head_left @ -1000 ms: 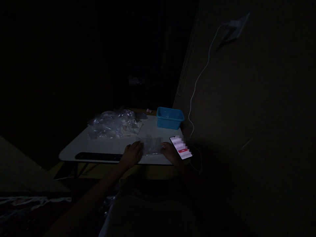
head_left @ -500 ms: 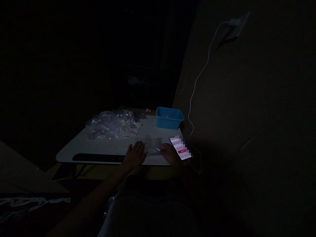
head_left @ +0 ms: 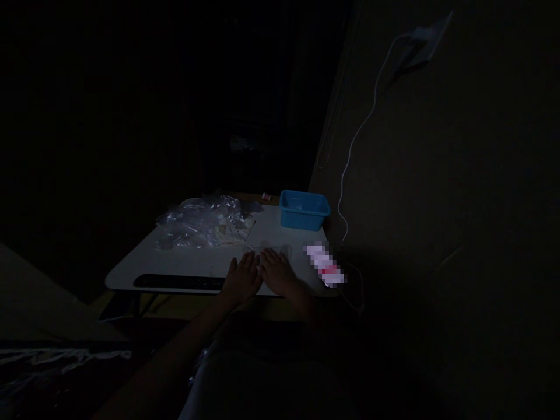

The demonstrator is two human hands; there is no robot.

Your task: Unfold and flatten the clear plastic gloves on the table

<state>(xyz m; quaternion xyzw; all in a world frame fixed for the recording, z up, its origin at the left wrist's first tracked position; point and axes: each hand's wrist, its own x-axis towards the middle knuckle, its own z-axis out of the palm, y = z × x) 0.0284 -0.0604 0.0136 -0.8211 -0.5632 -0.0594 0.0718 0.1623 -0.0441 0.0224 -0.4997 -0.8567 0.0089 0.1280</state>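
Note:
My left hand (head_left: 241, 279) lies flat near the front edge of the white table (head_left: 188, 262), fingers stretched forward. Right beside it, my right hand (head_left: 276, 273) is also laid flat, palm down, its fingertips close to the left hand's. Both rest on a clear plastic bag (head_left: 286, 251), of which only a faint part shows beyond the fingers; the rest is covered or too dark to make out. To the right of my right hand a lit phone (head_left: 326, 265) lies at the table's edge, its screen blurred out.
A heap of clear plastic bags (head_left: 192, 224) covers the table's back left. At the back right stands a blue basin (head_left: 305, 219), with a small pale object (head_left: 266, 197) to its left. A white cable (head_left: 350, 154) hangs from a wall socket (head_left: 431, 41). The room is very dark.
My right hand has let go of the plastic bag's right edge and moved left, flattening beside my left hand. The left hand stays flat. The view has shifted slightly.

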